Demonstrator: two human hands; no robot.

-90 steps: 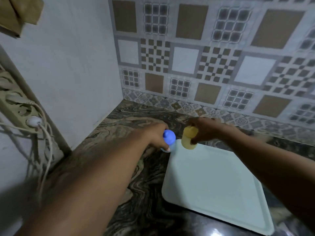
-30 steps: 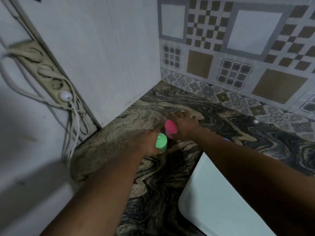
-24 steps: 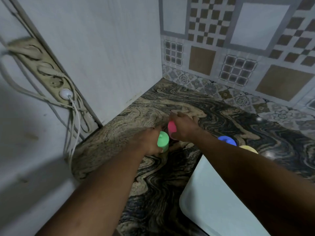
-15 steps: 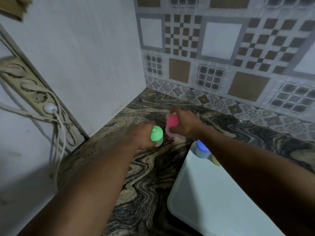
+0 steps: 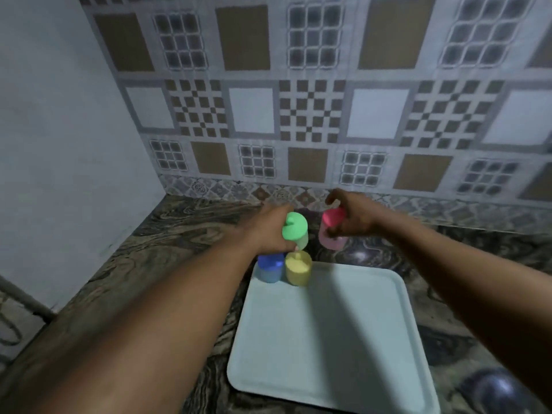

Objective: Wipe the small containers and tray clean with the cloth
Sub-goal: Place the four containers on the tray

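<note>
The left hand (image 5: pixel 268 231) partly hides the blue container (image 5: pixel 270 270); the tray (image 5: pixel 328 339) is cut off at bottom.

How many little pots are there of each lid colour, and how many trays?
green-lidded pot: 1
pink-lidded pot: 1
blue-lidded pot: 1
yellow-lidded pot: 1
tray: 1
Total: 5

I see a marbled dark-and-tan surface (image 5: pixel 185 231) running back into a corner. Behind the surface rises a tile wall (image 5: pixel 313 115) patterned in brown, white and checkered squares; left of the surface stands a plain pale wall (image 5: pixel 59 130). Lighting looks dim.
</note>
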